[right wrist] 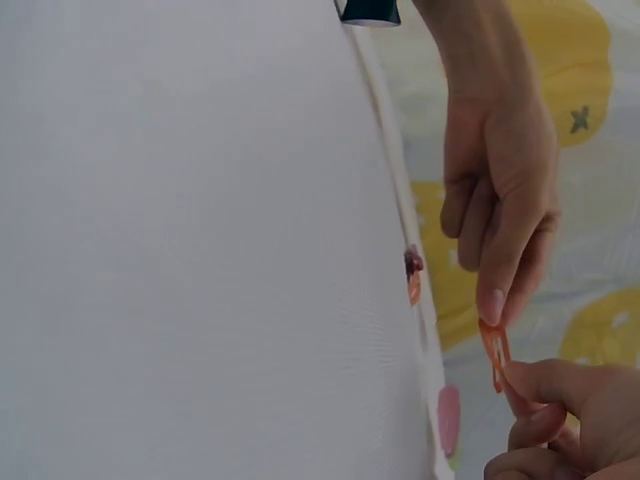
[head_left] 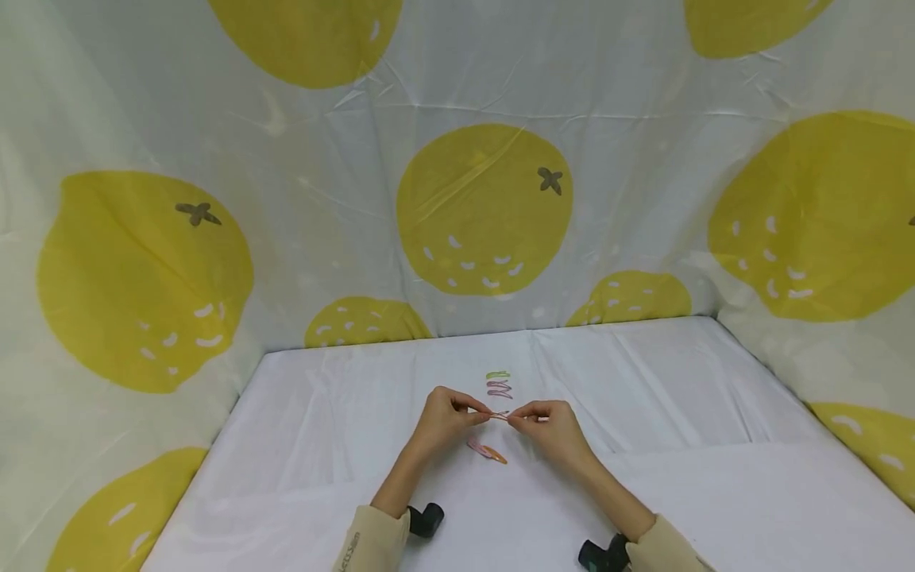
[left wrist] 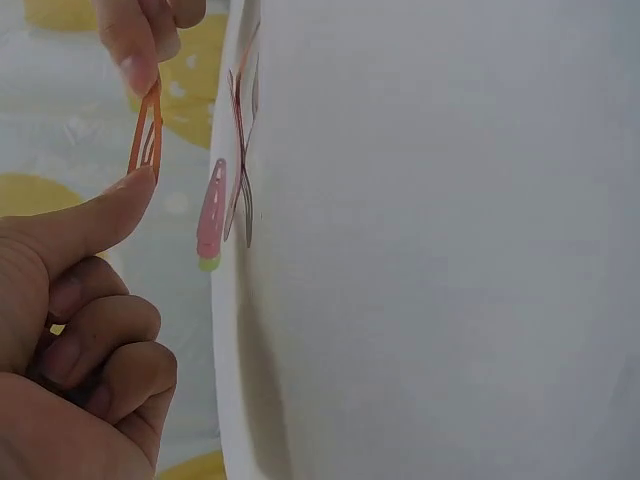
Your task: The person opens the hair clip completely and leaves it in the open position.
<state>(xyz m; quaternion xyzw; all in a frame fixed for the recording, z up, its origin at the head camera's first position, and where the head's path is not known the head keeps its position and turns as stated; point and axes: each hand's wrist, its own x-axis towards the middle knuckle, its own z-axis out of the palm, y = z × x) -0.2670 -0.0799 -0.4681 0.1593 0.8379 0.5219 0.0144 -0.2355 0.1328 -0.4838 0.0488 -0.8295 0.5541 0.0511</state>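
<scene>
A white table (head_left: 314,437) sits inside pale sheets (head_left: 629,159) with big yellow fruit (head_left: 479,214) on them. The person's two arms reach in from the near side, and the left hand (head_left: 442,417) and right hand (head_left: 554,429) come close together over the middle, each pinching one end of a little orange hair clip (left wrist: 157,125) held up above the table. The left wrist view shows gaps between the clip's thin bars, too tiny to see from the head, while the head view shows more clips lying down: a green clip (head_left: 498,374) and pinkish clips (head_left: 499,384) past the hands, and a pink clip (head_left: 477,447) by another orange clip (head_left: 495,455) nearer the person.
</scene>
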